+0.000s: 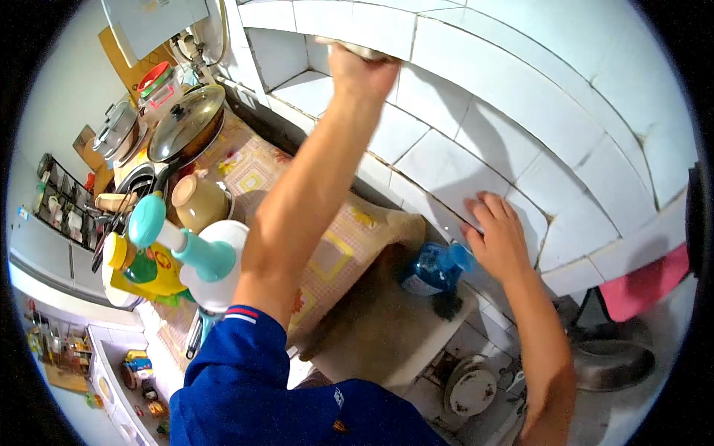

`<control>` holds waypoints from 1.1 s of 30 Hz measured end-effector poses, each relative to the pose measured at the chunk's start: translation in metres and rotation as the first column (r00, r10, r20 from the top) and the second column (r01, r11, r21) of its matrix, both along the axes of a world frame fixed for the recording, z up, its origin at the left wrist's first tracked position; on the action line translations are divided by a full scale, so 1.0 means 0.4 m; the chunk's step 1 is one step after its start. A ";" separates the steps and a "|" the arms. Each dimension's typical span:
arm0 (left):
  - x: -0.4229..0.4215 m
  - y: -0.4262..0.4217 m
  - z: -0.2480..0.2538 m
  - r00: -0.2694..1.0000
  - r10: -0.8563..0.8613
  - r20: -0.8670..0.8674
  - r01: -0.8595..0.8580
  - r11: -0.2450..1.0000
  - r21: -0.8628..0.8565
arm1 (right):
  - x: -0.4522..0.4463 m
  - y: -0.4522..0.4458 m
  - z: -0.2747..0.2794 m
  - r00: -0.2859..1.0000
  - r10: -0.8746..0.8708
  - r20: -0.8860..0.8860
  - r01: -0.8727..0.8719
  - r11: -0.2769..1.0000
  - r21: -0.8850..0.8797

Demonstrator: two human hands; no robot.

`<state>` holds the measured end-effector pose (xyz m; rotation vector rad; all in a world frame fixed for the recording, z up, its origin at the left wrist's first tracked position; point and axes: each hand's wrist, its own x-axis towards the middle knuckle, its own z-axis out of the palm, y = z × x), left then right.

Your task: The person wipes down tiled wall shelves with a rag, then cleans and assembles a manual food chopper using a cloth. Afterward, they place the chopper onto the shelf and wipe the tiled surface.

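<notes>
My left hand (pixel 363 73) reaches up to the top edge of a white-tiled wall recess (pixel 428 160). Its fingers are closed on what looks like a pale cloth (pixel 364 50), mostly hidden by the hand. Lower on the right, my right hand (pixel 494 236) rests on the recess's tiled ledge with fingers spread and nothing in it. Just below and left of that hand, a bottle of blue liquid (pixel 431 269) stands on a brownish board or counter surface (pixel 372 327).
A patterned tablecloth (pixel 249 175) bears a lidded pan (pixel 186 123), a tan bowl (pixel 199 202), a turquoise-topped pump bottle (pixel 208 256) and a yellow bottle (pixel 149 267). At right are a metal pan (pixel 613 364) and a pink cloth (pixel 647 282). A dirty plate (pixel 472 392) lies low.
</notes>
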<state>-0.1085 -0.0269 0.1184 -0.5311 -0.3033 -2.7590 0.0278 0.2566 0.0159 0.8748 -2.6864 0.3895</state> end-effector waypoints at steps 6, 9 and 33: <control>0.110 0.046 -0.007 0.994 -0.113 -0.003 0.113 0.993 -0.032 | -0.015 -0.102 0.104 0.967 -0.176 0.186 0.125 0.959 0.256; 0.044 -0.044 0.007 0.998 0.030 0.048 -0.028 0.999 -0.045 | -0.075 -0.130 0.016 1.000 -0.020 0.001 0.019 0.979 0.203; 0.138 0.175 -0.005 0.986 -0.135 0.101 0.136 0.991 -0.004 | -0.123 -0.140 -0.025 0.999 0.039 0.006 -0.039 0.999 0.019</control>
